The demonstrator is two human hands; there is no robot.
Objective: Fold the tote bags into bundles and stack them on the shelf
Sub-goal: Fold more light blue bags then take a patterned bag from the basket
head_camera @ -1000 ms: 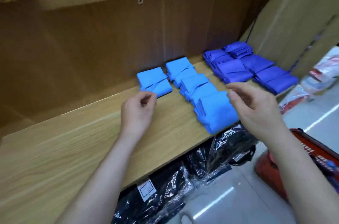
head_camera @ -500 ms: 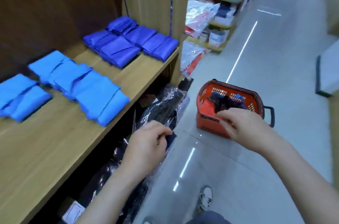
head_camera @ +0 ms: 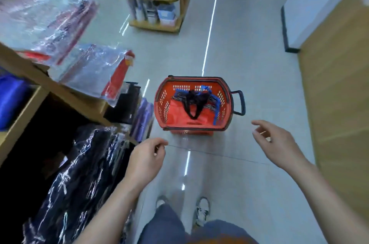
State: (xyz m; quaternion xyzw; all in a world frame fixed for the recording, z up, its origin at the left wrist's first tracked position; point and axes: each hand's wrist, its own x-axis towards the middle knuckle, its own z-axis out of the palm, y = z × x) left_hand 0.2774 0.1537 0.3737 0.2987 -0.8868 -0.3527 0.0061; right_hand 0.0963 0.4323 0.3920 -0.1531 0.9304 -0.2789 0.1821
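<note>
Shelf (head_camera: 24, 115) stood at left with a blue bundle (head_camera: 10, 101) on it. The red basket (head_camera: 162, 101) sat on the floor ahead, holding the unfolded tote bags (head_camera: 192, 99), black and blue, straps tangled. Left hand (head_camera: 145, 159) was loosely curled and right hand (head_camera: 279, 143) spread, both empty and short of the basket. Likely risk: lifting one bag could drag its tangled neighbour onto the floor, or tip the basket.

Outstretched left hand (head_camera: 144, 160) loosely curled, right hand (head_camera: 278, 143) loosely spread.
</note>
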